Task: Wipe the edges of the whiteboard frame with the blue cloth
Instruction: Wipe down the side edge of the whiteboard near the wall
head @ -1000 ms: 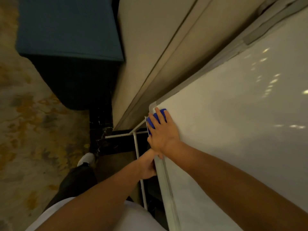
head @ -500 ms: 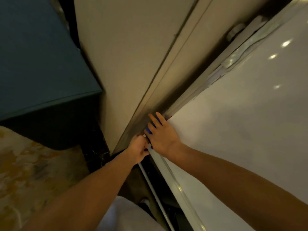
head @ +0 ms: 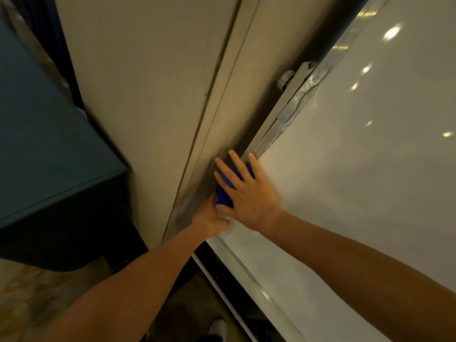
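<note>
The whiteboard (head: 357,169) fills the right side, its metal frame edge (head: 249,272) running diagonally from bottom centre up to the top right. My right hand (head: 249,196) lies flat with fingers spread over the blue cloth (head: 225,191), pressing it onto the frame's left edge. My left hand (head: 209,218) is just below and to the left, gripping the frame edge from behind and touching the cloth's lower end. Most of the cloth is hidden under my right hand.
A beige wall with a vertical groove (head: 214,77) stands right behind the frame. A dark teal cabinet (head: 49,156) is at the left. Patterned floor (head: 27,292) and my shoe (head: 218,328) show below. A white knob (head: 285,80) sticks out on the frame's back.
Both hands with the cloth have travelled up along the frame's left edge, away from the bottom corner. The view has tilted upward, so less floor shows.
</note>
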Tool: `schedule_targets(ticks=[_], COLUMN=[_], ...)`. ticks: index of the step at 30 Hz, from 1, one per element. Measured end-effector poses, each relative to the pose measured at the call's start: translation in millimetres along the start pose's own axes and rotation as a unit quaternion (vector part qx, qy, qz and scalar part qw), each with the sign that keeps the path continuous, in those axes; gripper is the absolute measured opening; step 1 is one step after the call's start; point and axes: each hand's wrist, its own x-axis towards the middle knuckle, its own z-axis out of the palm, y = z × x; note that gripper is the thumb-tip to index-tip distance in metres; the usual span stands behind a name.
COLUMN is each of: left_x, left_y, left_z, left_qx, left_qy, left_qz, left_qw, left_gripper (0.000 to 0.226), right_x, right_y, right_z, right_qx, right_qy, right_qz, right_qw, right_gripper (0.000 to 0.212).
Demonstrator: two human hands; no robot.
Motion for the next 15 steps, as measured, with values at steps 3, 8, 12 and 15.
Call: schedule_targets(ticks=[3,8,12,15], left_x=[4,6,4,5], left_y=[9,27,30,33], left_z=[-4,0,-5,-7], left_qx=[0.129,0.002,-0.068,-0.014], left_qy=[0.018,0.06,0.028,0.038], left_qz=[-0.057,-0.009,-0.02,-0.078], left_qw=[0.99,0.998,0.997,0.996], left_gripper=[0.085,0.058,0.066,0.075], right_x=[4,-4,4,-5], right_y=[31,25,45,65], right_z=[-17,-15,-24,-33], right_qx=[-0.011,-0.051,-0.079,-0.066], right_qy=[0.076,0.056,0.068,0.119], right_qz=[0.073,0.001,0.025,0.062], right_qw=[0.994,0.997,0.994,0.989], right_gripper=[0.072,0.068,0.067,0.074])
